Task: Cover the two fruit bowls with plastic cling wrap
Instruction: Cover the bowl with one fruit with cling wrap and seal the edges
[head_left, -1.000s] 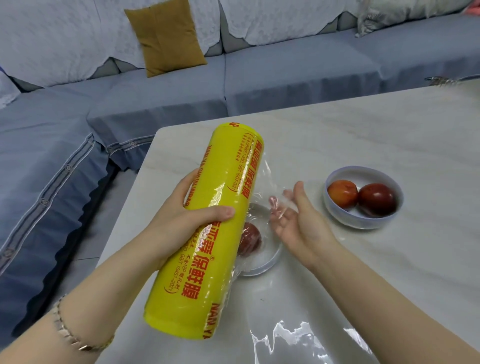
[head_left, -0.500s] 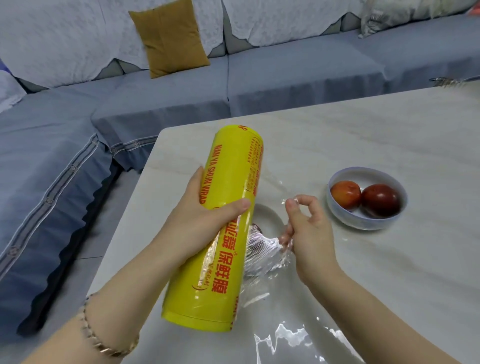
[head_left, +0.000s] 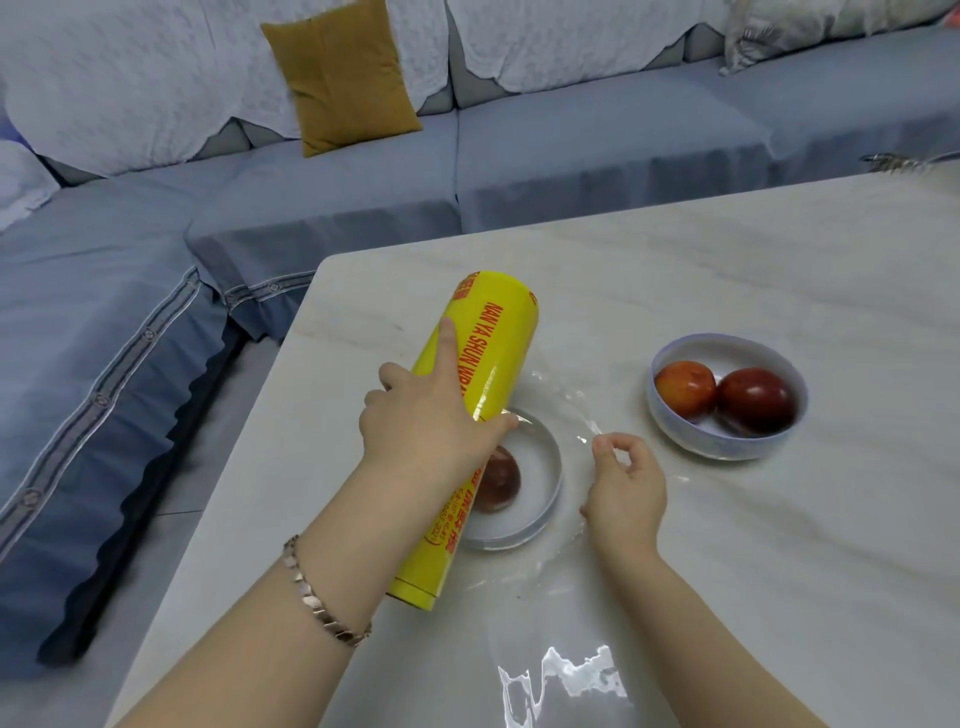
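Note:
My left hand (head_left: 426, 421) grips a big yellow roll of cling wrap (head_left: 483, 384), held slanted over the left side of the near bowl (head_left: 540, 499). That shallow bowl holds one dark red fruit (head_left: 498, 480), and clear film (head_left: 571, 415) lies stretched over it from the roll to my right hand (head_left: 623, 488). My right hand pinches the film's edge just right of the bowl. A second, deeper white bowl (head_left: 727, 447) with two red fruits (head_left: 722, 395) stands uncovered at the right.
The bowls stand on a pale marble table (head_left: 779, 545) whose left edge runs close to the roll. A loose patch of crumpled film (head_left: 566, 675) lies at the near edge. A blue-grey sofa (head_left: 571, 156) with a mustard cushion (head_left: 343, 73) wraps behind and to the left.
The roll has dropped lower and further forward, over the near bowl's left side. My right hand moved right, drawing the bunched film out flat across the bowl.

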